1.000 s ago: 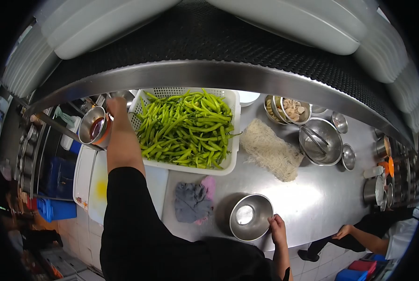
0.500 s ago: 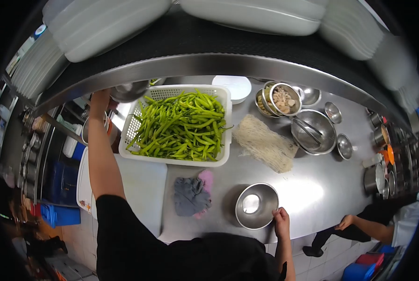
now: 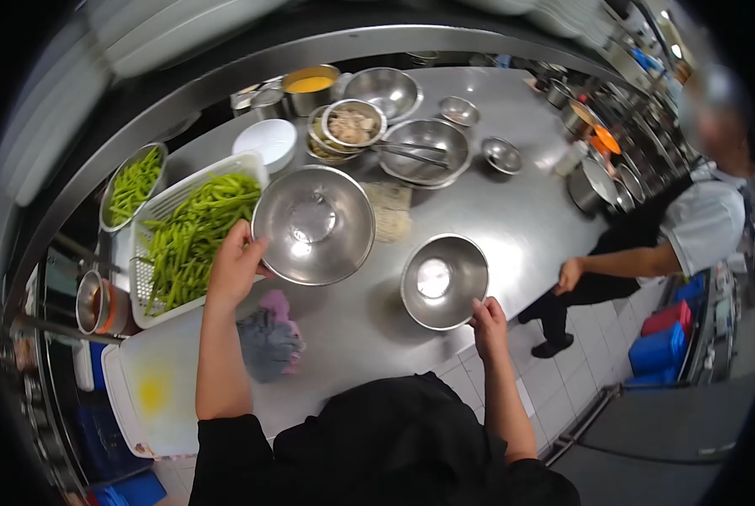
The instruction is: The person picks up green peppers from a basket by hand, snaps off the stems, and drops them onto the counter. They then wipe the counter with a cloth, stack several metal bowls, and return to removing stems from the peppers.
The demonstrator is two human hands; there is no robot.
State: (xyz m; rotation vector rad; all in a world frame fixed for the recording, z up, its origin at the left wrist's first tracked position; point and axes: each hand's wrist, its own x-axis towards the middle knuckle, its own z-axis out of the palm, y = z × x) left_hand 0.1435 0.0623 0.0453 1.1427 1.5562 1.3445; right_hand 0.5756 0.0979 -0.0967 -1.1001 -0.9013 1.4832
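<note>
Two metal bowls are in hand in the head view, one to each side. I see the left hand (image 3: 236,266) partly curled, thumb over the rim of the first bowl (image 3: 344,244), which looks lifted in front of the noodles (image 3: 390,226), beside the green peppers (image 3: 196,232). The right hand (image 3: 490,327) is nearly closed, pinching the rim of the second bowl (image 3: 460,297) by the edge of the table (image 3: 521,221); I can't tell whether its base touches down. To my judgement, moving either one calls for a firm rim pinch and a level wrist.
</note>
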